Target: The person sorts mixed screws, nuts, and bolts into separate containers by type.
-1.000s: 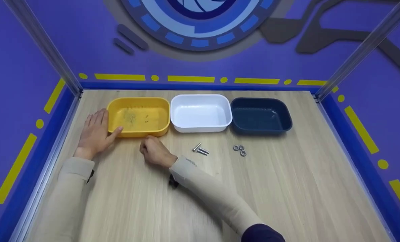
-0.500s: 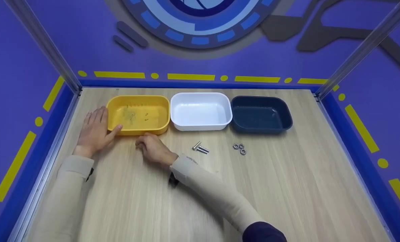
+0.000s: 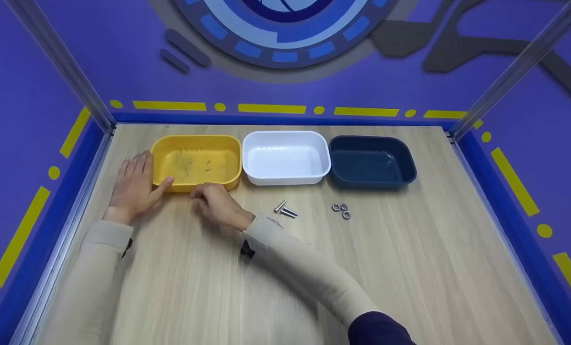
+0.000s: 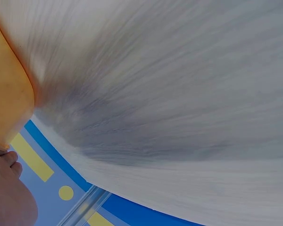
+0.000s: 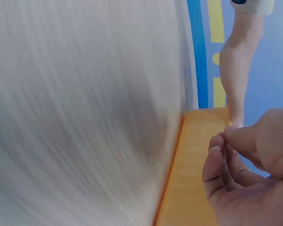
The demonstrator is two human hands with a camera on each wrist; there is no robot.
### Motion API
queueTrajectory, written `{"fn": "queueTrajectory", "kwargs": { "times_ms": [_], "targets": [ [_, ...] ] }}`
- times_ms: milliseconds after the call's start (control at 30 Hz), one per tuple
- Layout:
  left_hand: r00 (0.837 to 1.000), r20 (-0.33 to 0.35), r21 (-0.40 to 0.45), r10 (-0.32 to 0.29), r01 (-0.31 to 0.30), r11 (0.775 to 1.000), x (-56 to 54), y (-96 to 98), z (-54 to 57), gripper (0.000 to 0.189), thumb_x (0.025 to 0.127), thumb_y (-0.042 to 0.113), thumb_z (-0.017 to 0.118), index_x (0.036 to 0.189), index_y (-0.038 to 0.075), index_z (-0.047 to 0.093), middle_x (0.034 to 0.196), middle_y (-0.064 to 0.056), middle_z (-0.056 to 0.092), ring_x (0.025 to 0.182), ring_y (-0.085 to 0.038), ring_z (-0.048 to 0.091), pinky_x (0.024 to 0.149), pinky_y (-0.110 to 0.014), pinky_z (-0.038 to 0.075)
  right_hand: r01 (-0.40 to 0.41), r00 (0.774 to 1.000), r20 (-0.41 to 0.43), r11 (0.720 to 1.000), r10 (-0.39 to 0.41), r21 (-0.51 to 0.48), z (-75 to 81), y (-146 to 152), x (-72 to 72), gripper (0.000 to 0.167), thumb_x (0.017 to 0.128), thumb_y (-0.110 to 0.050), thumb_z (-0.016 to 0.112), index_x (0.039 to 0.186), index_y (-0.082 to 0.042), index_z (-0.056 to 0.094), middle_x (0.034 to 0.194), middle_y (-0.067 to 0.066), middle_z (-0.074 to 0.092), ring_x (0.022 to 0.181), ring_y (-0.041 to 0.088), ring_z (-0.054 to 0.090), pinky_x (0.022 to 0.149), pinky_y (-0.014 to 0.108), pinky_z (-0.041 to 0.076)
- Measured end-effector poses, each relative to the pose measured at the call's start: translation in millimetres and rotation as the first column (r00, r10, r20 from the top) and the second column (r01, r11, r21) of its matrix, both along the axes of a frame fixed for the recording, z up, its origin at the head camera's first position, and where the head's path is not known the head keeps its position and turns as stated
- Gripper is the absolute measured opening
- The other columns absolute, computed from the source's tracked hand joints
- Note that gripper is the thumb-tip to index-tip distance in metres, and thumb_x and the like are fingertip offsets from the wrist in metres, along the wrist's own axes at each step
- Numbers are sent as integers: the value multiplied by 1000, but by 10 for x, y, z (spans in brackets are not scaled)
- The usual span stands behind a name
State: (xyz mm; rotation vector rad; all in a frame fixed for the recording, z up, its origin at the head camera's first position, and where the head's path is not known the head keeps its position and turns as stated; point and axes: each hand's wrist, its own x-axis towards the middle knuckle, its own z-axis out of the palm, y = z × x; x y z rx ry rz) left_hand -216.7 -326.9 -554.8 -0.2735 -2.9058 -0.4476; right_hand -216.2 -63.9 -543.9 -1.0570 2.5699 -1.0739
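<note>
Head view: straight fingers of the left hand [image 3: 134, 189] lie along the nine o'clock wall of the yellow tray [image 3: 225, 165], thumb by its eight o'clock corner. At its six o'clock, the right hand [image 3: 220, 205] keeps a narrow grip, thumb meeting fingertips (whether they pinch anything, I cannot tell). Rightward stand a white tray [image 3: 286, 181] and dark tray [image 3: 374, 184]; bolts [image 3: 289, 212] lie at the former's six o'clock, nuts [image 3: 346, 215] at the latter's seven.

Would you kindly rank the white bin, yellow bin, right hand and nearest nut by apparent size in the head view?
1. Yellow bin and white bin, too alike to rank
2. Right hand
3. Nearest nut
</note>
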Motion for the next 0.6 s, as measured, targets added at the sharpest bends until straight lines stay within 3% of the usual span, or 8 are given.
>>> {"fn": "queueTrajectory", "kwargs": {
  "times_ms": [600],
  "targets": [
    [1000, 20, -7, 10, -10, 1000, 22, 22, 32, 96, 106, 62, 48, 165, -10, 22, 170, -34, 26, 158, -53, 26, 132, -67, 13, 78, 995, 67, 994, -73, -76, 233, 90, -263, 9, 104, -6, 69, 108, -8, 77, 101, -1, 74, 91, 6, 65, 80, 13, 55]
  ]
}}
